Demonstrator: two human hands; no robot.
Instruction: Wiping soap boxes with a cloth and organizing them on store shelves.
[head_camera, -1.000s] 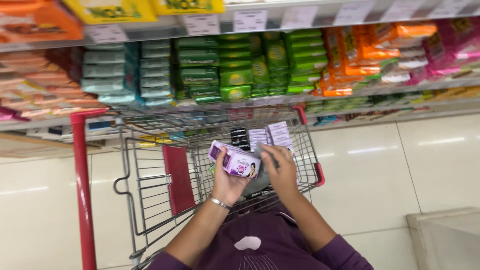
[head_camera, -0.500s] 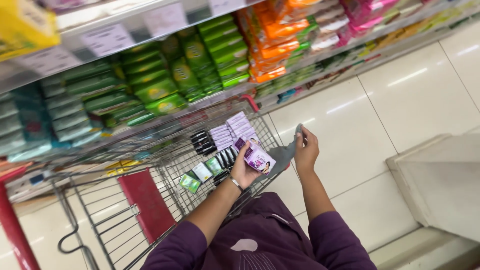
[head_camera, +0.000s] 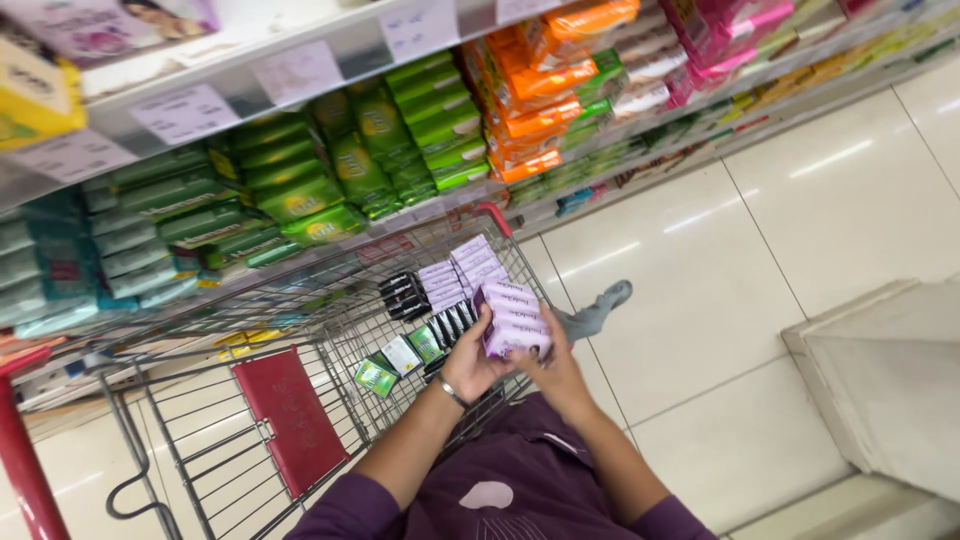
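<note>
- Both hands now on one stack of lilac boxes (head_camera: 512, 320) — half a second ago only the left held a box and the right was spread open off to the side, apart from it.
- Left hand (head_camera: 472, 362): fingers curled onto the stack's near-left side, thumb up along its edge — clamped on it. Bracelet at the wrist.
- Right hand (head_camera: 555, 372): has come in under the stack, fingers cupped beneath its lower-right corner, closed against the boxes.
- Stack sits above both palms, over the near right corner of the wire cart (head_camera: 330, 330), not down in the basket.
- Just beyond the fingertips, in the cart: more lilac boxes (head_camera: 455, 275), black packs (head_camera: 402, 295), small green packs (head_camera: 378, 377) to the left of the left hand.
- Red flap (head_camera: 290, 415) well left of the hands.
- Shelf (head_camera: 330, 60) behind the cart: green packs (head_camera: 330, 180), orange packs (head_camera: 540, 90).
- My read: grip went one-handed to two-handed, so the load is steadier now.
</note>
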